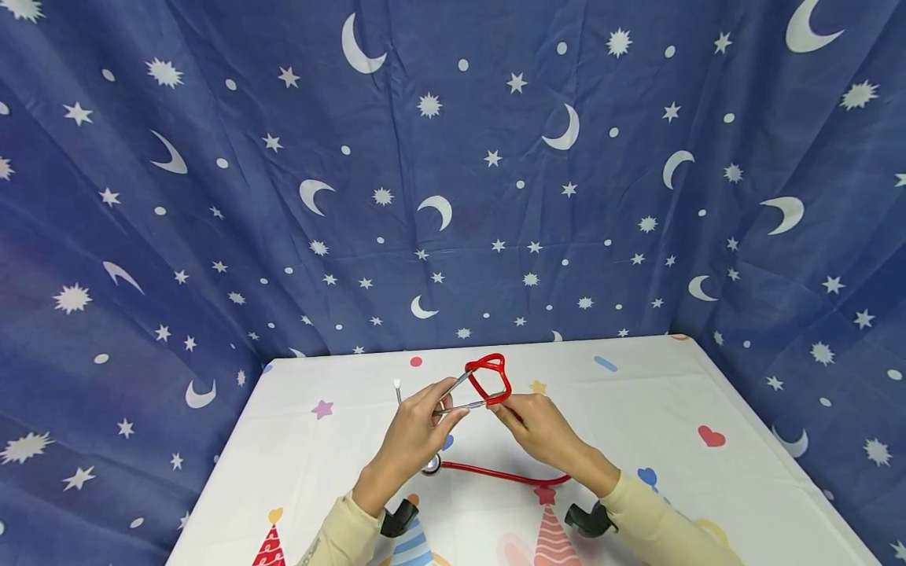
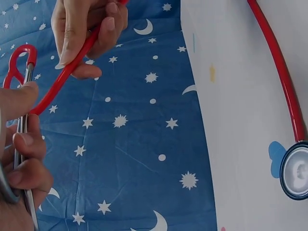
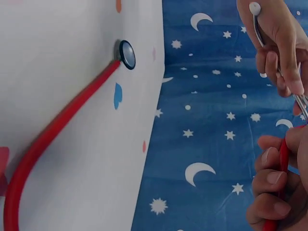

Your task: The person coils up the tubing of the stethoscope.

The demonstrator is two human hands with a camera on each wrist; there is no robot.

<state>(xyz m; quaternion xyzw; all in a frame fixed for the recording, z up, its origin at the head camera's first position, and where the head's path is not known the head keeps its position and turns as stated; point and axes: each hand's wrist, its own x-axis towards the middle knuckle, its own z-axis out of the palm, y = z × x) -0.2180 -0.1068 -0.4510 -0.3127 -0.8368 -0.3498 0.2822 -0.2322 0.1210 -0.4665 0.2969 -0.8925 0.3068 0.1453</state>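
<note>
A red stethoscope [image 1: 488, 472] is held up between both hands above the white table. My left hand [image 1: 413, 431] grips its metal ear tubes [image 2: 21, 130], and a white eartip [image 3: 254, 8] sticks out past that hand. Just right of it, my right hand [image 1: 543, 431] pinches the red tubing near the fork, its fingers curled round it in the right wrist view. Between the hands the tubing bends into a loop [image 1: 506, 377]. The rest of the tube hangs down and curves back left to the round chest piece [image 2: 296, 169], which lies at the table surface.
The table is covered by a white cloth [image 1: 283, 440] printed with hearts, stars and party hats. A blue curtain [image 1: 453, 157] with moons and stars stands behind it and at both sides. Dark wrist-camera mounts [image 1: 400, 519] sit below the wrists.
</note>
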